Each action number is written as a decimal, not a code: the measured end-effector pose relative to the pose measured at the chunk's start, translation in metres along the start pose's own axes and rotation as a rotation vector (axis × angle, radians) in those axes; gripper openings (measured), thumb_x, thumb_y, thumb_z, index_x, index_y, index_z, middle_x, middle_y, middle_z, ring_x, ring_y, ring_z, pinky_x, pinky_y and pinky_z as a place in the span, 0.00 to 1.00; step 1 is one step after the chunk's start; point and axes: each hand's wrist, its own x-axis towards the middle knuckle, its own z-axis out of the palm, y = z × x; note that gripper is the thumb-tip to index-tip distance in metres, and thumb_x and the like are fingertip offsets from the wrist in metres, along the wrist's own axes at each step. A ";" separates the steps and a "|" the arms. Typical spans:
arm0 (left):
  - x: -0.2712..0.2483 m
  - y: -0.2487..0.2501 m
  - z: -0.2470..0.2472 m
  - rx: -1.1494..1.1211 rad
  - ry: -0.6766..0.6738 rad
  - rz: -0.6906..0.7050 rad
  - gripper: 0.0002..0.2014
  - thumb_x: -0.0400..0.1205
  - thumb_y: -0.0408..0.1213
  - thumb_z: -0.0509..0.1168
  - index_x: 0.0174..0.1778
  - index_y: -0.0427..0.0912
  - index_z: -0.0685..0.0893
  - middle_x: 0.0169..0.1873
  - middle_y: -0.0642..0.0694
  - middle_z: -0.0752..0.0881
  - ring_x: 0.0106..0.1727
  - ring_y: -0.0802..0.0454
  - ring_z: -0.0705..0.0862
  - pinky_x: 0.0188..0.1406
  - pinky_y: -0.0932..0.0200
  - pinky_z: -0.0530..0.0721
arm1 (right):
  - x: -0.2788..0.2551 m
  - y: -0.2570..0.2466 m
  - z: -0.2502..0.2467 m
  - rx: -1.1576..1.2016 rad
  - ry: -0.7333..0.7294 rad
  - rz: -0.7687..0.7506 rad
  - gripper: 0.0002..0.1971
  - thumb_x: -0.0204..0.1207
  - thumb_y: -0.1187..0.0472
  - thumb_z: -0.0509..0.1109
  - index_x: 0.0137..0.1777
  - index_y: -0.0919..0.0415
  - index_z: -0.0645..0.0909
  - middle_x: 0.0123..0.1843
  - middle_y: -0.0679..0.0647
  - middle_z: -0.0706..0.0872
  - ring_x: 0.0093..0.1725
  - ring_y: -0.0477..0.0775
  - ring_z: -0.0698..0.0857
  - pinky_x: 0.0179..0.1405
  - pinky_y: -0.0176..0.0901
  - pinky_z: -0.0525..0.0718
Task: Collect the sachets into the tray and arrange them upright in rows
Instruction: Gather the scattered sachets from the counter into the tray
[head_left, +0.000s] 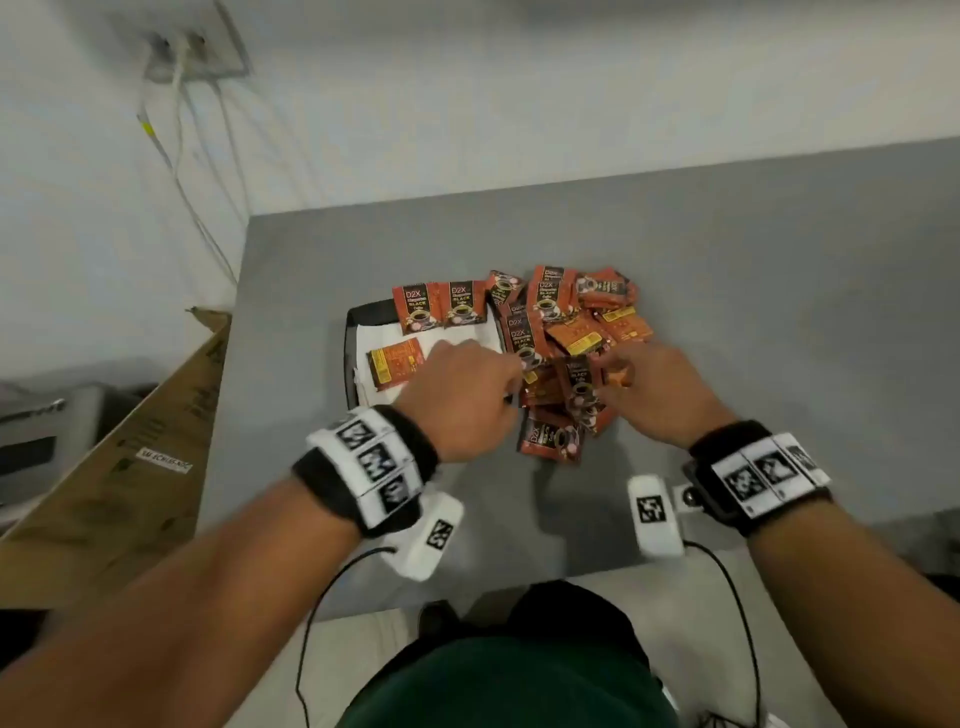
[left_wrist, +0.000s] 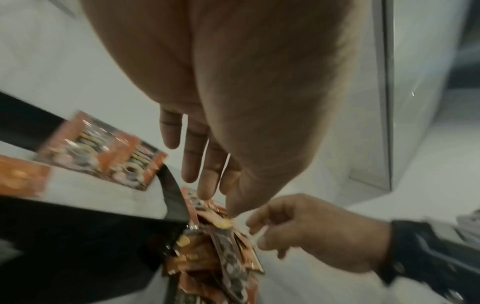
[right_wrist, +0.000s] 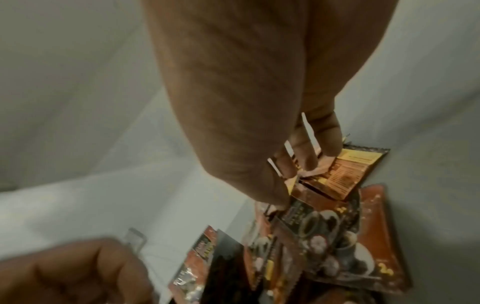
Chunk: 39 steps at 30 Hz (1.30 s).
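1. The black tray is sitting on the grey table, three sachets inside.
2. My left hand is reaching over it, fingers loosely extended, holding nothing.
3. My right hand is pinching a sachet from the sachet pile beside the tray.

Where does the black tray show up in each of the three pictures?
Head: the tray is at centre, left of the sachet pile.
Left wrist: its black rim runs across the lower left.
Right wrist: I cannot make it out with certainty.
Shared landmark: the sachet pile, seen in all three views.
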 end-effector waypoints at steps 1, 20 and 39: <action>0.013 0.009 0.009 0.050 -0.007 0.029 0.05 0.82 0.42 0.66 0.49 0.46 0.83 0.40 0.50 0.85 0.45 0.49 0.83 0.57 0.50 0.78 | 0.009 0.004 0.004 -0.021 0.013 -0.002 0.12 0.75 0.62 0.76 0.58 0.50 0.86 0.52 0.45 0.85 0.49 0.48 0.83 0.48 0.41 0.79; 0.069 0.047 0.076 0.453 -0.094 0.014 0.20 0.76 0.55 0.69 0.59 0.48 0.81 0.56 0.49 0.86 0.64 0.45 0.76 0.69 0.43 0.65 | 0.051 0.025 0.021 -0.036 -0.046 -0.082 0.20 0.66 0.66 0.79 0.47 0.45 0.72 0.50 0.50 0.81 0.50 0.54 0.82 0.47 0.47 0.83; 0.085 0.036 -0.004 0.042 -0.344 0.092 0.08 0.83 0.36 0.66 0.57 0.43 0.79 0.46 0.48 0.85 0.46 0.48 0.83 0.47 0.52 0.81 | 0.111 -0.003 -0.007 0.205 -0.124 0.136 0.10 0.75 0.63 0.69 0.33 0.63 0.82 0.31 0.56 0.86 0.32 0.56 0.84 0.32 0.45 0.80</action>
